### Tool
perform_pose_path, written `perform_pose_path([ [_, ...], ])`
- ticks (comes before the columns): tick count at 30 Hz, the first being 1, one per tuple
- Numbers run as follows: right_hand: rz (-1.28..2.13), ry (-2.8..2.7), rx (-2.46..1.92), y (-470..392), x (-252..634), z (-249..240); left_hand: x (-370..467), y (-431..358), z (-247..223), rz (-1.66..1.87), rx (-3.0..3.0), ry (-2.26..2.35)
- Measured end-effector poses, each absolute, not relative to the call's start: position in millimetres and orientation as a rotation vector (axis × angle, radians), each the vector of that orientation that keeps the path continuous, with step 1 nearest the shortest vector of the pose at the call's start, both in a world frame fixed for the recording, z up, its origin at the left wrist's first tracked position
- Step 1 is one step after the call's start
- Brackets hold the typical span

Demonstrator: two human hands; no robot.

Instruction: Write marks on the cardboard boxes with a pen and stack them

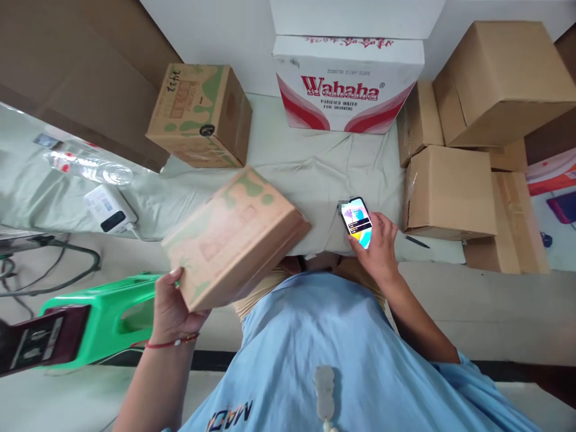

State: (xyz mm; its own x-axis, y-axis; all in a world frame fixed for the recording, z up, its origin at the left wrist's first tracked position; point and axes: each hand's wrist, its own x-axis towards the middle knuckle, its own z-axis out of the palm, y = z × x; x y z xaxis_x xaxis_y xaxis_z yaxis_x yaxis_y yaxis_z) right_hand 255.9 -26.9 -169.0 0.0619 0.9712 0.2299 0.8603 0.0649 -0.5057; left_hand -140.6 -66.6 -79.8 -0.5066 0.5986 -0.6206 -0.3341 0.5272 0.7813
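Cardboard makes up the green-blotched box (234, 234), tilted over the front edge of the cloth-covered bench (324, 171). The left hand (175, 306) has its grip clamped on the box's near left corner, thumb on top. The right hand (377, 243) has its grip closed around a lit phone (357, 222) at the bench's front edge, with a pen (417, 242) just beside. Behind stand a similar carton (198, 114), back left, and a white Wahaha case (346, 87), back centre; plain boxes (450, 192) are stacked at right.
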Motion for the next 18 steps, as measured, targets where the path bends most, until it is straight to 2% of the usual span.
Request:
perform_pose_path([
  [8,0.265,-1.749,-1.694,-27.2,263.5,-167.8,-175.1,-60.2,-78.2,1.319,0.422,1.827],
  [18,0.343,-1.601,-1.589,-42.2,274.2,-142.4,-230.7,7.1,-114.7,1.271,0.324,1.999],
])
